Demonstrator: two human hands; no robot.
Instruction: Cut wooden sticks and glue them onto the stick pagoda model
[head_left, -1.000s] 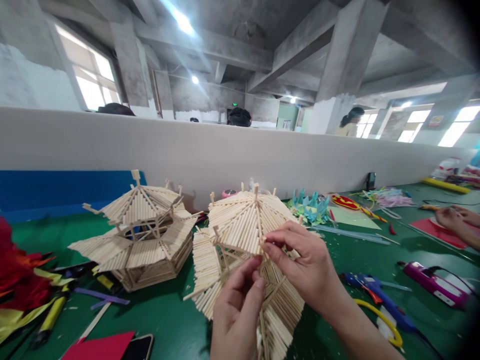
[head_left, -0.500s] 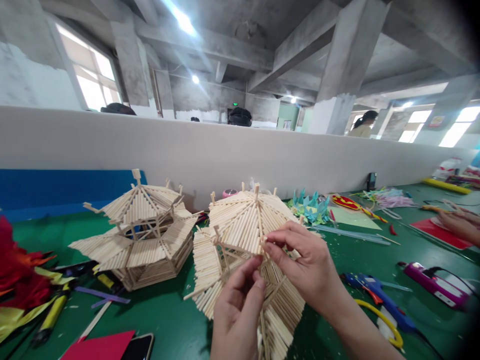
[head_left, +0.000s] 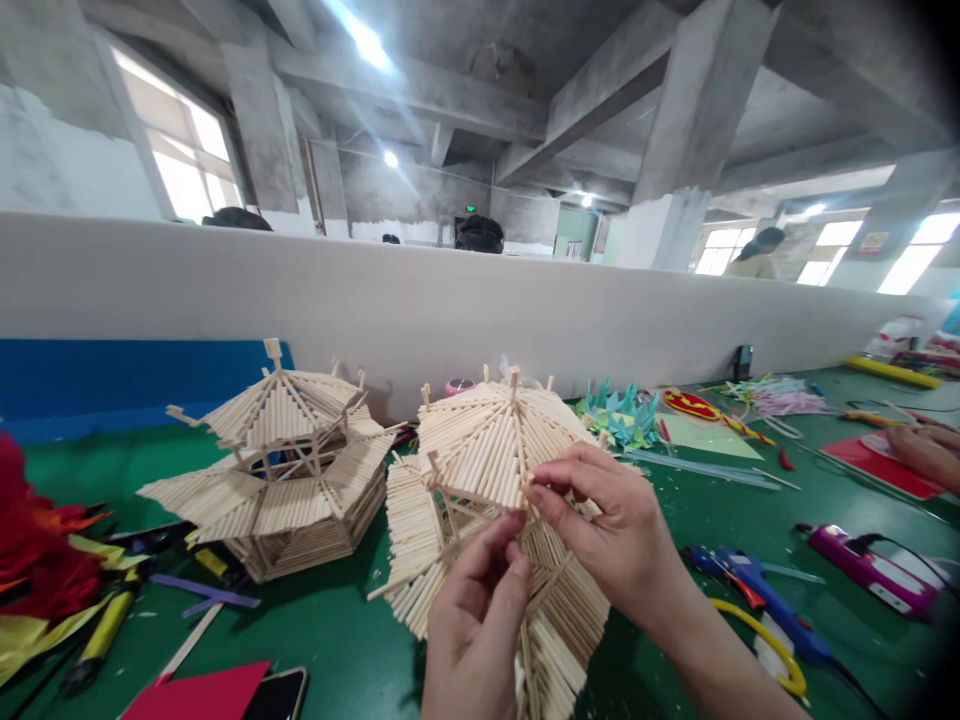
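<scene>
In front of me stands a pavilion model made of thin wooden sticks (head_left: 480, 450), with a pointed upper roof and a wider roof below it. My right hand (head_left: 604, 520) pinches a small stick piece at the front corner of the upper roof. Just under that corner, my left hand (head_left: 484, 610) has thumb and index finger brought together; whatever lies between them is hidden. A second stick pavilion (head_left: 277, 470) of similar shape stands to the left, apart from both hands.
To the right lie a blue glue gun (head_left: 757, 590) and a purple power strip (head_left: 874, 570). A red card (head_left: 199, 692) overlaps a phone (head_left: 281, 692) at the front left. A white partition (head_left: 375, 300) runs behind. Another person's hand (head_left: 930, 455) is at the far right.
My hands and the pavilion model have hardly moved. The person in the background has shifted right, and the other person's hand at the far right has moved slightly.
</scene>
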